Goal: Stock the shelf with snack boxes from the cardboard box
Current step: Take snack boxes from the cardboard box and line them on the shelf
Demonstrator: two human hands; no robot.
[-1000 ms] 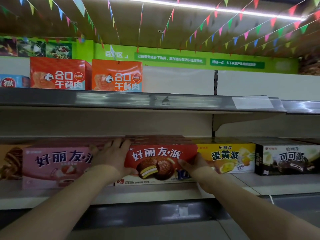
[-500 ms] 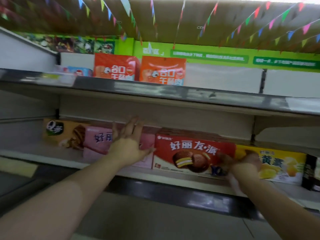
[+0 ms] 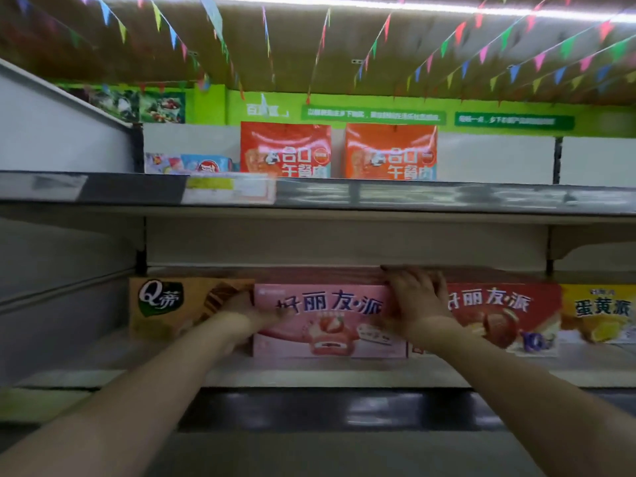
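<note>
A pink strawberry pie box [image 3: 327, 321] stands on the lower shelf [image 3: 309, 371], between a tan Q box [image 3: 179, 306] on its left and a red chocolate pie box [image 3: 506, 318] on its right. My left hand [image 3: 246, 309] grips the pink box at its left end. My right hand [image 3: 418, 297] lies over its upper right corner, fingers spread across the seam with the red box. A yellow egg-yolk pie box [image 3: 600, 313] follows at the far right. The cardboard box is out of view.
The upper shelf [image 3: 413, 197] carries two orange-red boxes [image 3: 285, 151] and small colourful packs [image 3: 192, 163] at its left. A grey side panel [image 3: 51, 132] closes the left. Bunting hangs overhead.
Both hands left the red box and moved left onto the pink box, one at each end. The view swung left, bringing the tan Q box fully into sight.
</note>
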